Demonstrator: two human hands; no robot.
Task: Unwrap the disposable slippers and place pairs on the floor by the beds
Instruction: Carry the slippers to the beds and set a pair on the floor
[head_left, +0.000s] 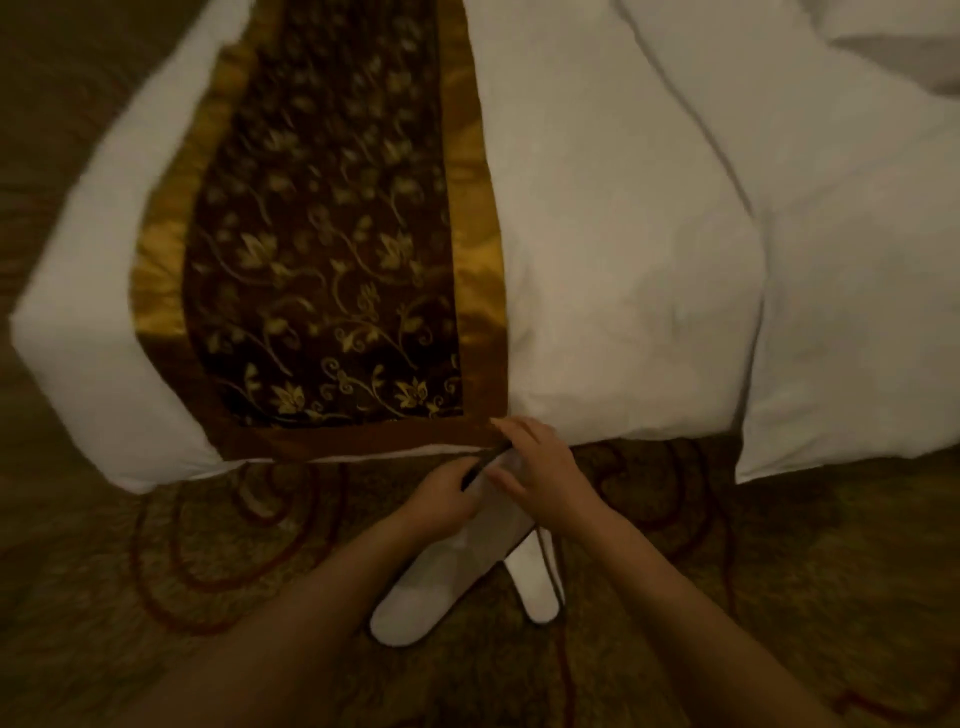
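Slippers of white disposable cloth with dark edging lay on the patterned brown carpet just beside the white-covered bed, heels spread apart, toes hidden under the hands. Left hand pinched a thin dark strap or edge at the toes; right hand curled its fingers over the same spot. A brown and gold floral bed runner draped over the bed's edge

Two flat white fabric slippers lie on the swirl-patterned carpet before the white-duveted bed, whose gold-edged brocade runner lies to their left.
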